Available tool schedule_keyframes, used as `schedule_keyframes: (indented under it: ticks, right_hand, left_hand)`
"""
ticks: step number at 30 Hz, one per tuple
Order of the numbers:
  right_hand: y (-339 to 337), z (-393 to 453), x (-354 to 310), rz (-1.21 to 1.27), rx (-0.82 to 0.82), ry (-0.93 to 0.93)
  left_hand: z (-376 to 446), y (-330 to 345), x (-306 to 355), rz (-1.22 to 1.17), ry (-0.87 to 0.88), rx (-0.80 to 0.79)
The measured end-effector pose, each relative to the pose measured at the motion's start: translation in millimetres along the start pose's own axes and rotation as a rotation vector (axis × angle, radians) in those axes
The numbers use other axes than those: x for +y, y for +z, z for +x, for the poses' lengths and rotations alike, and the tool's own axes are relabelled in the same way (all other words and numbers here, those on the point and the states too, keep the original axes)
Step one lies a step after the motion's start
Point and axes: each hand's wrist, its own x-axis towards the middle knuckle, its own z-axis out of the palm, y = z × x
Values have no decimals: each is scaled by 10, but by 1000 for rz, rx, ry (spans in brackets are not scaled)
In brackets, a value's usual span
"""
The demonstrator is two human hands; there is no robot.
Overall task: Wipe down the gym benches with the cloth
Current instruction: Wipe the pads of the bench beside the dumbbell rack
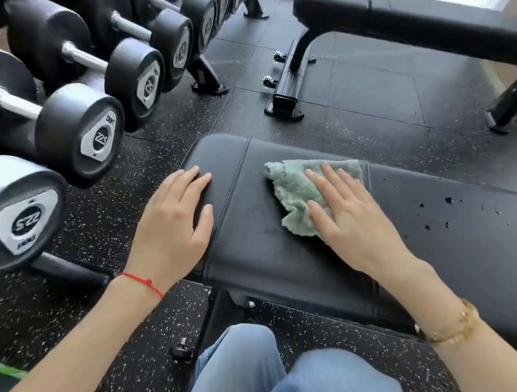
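A black padded gym bench [258,247] runs across the middle of the view, directly in front of my knees. A crumpled pale green cloth [296,187] lies on its seat pad. My right hand [350,218] presses flat on the cloth with straight, spread fingers. My left hand [174,222] rests flat on the bench's left end, fingers straight, next to the seam. Water droplets [447,212] dot the pad to the right of the cloth.
A rack of black dumbbells [79,132] lines the left side, close to the bench end. A second black bench [429,19] stands at the back right, its wheeled foot [285,96] on the speckled rubber floor [354,126] between the benches.
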Motion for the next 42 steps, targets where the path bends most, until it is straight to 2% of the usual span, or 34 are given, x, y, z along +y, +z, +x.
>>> schedule_keyframes:
  ticks: [2, 6, 11, 14, 17, 19, 23, 28, 31, 36, 39, 42]
  right_hand:
    - [9, 391, -27, -17, -23, 53]
    - [191, 900, -409, -74, -34, -33]
    - [163, 310, -383, -57, 5, -213]
    - [27, 108, -33, -21, 1, -176]
    - [-29, 444, 163, -41, 3, -15]
    - [35, 806, 35, -99, -6, 13]
    - [235, 1084, -474, -123, -11, -73]
    - [200, 357, -400, -62, 33, -330]
    - [127, 249, -169, -21, -4, -250]
    - [285, 1169, -520, -133, 6, -151]
    - [340, 1280, -687, -104, 17, -206]
    - [285, 868, -530, -25, 67, -343]
  left_hand:
    - [0, -14, 4, -41, -20, 16]
    - [-8, -21, 30, -96, -71, 55]
    - [-11, -22, 18, -91, -72, 44]
    - [-10, -20, 23, -93, -73, 45]
    - [-8, -15, 48, -81, -85, 53]
    - [-6, -8, 59, -77, -100, 59]
    - [-15, -9, 55, -87, -107, 72]
    - [-17, 0, 53, -91, -112, 79]
    - [-24, 6, 52, -91, -109, 82]
    - [-31, 7, 62, -91, -130, 104]
    - [-24, 8, 53, -92, -130, 101]
    - [-32, -6, 52, -88, -126, 89]
